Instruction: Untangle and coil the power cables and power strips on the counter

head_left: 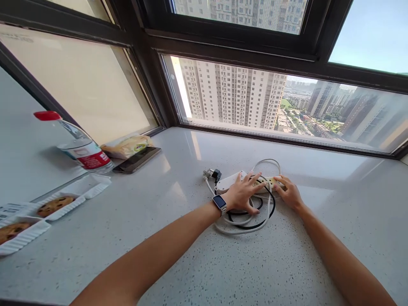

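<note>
Our left hand (242, 192) covers the middle of the power strip (251, 182), so we cannot count its sockets. The cords (251, 221) partly vanish beneath that hand. The cookie trays (47, 210) are cut off by the left edge, and the bottle (78, 144) label is too blurred to read.

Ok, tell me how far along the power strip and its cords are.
Done: nothing looks tidied; the white cable and black cable lie in loose loops on the counter, plugs free. In hand: left hand lies flat on the power strip, right hand at its end. Left: the cords remain unbundled.
</note>
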Tool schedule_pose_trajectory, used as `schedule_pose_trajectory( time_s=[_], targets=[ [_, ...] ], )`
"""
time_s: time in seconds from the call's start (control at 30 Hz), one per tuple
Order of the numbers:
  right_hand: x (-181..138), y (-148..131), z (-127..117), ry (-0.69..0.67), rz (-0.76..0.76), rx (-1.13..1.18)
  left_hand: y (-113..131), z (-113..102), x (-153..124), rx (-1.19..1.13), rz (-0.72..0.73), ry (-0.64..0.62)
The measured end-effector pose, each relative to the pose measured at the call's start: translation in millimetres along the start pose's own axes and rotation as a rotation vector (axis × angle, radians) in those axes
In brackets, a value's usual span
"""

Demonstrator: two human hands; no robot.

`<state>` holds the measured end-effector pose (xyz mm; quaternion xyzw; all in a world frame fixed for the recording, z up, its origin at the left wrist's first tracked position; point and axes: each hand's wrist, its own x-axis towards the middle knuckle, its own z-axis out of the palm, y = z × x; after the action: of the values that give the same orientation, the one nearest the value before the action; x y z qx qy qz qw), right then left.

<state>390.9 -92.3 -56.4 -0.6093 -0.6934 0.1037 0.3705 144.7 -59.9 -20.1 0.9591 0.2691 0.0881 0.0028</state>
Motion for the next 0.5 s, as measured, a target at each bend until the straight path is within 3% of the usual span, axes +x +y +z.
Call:
schedule_pose_trajectory(
  time_s=[0.23, 0.33, 0.5],
  targets=[
    [-11, 4, -7, 0.058, 0.029, 0.033, -13, -2, 8, 0.003, -0.07, -0.035],
    [-24, 3, -12, 0.091, 0.052, 0.004, -30, -6, 14, -0.003, -0.19, -0.049],
    [-49, 9, -25, 0.017, 0.093, -0.024, -80, -10, 21, -0.006, -0.483, -0.027]
  ],
)
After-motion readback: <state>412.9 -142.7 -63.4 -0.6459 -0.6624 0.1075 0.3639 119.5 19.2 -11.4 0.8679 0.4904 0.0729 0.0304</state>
